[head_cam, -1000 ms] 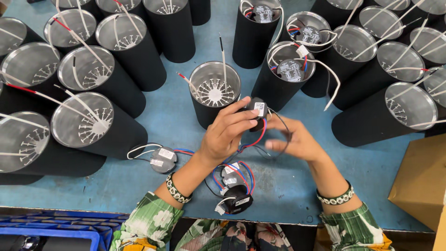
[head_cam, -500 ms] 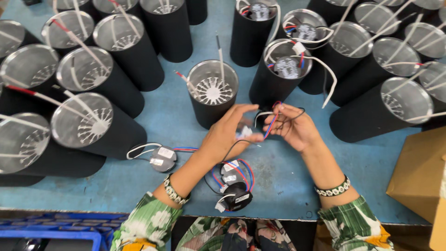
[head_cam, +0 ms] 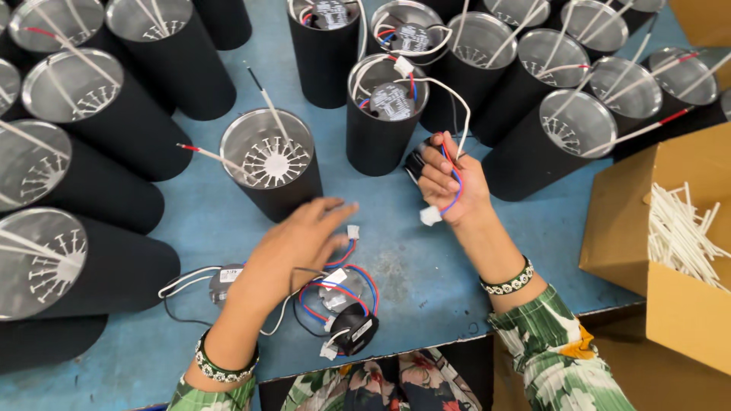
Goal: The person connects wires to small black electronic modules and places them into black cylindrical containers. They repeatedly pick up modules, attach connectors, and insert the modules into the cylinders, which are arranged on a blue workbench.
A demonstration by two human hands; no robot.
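A black driver module with red and blue leads is held closed in the right grip, while the left grip, open, is best lowered squarely onto the loose modules just beneath it

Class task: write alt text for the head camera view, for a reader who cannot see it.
Seen from above, a person's right hand holds a small black part with red, blue and white wires over a blue table, while the left hand reaches, fingers spread, over a pile of similar wired parts. Black open-topped cylinders stand around, and a cardboard box of white sticks sits at right.
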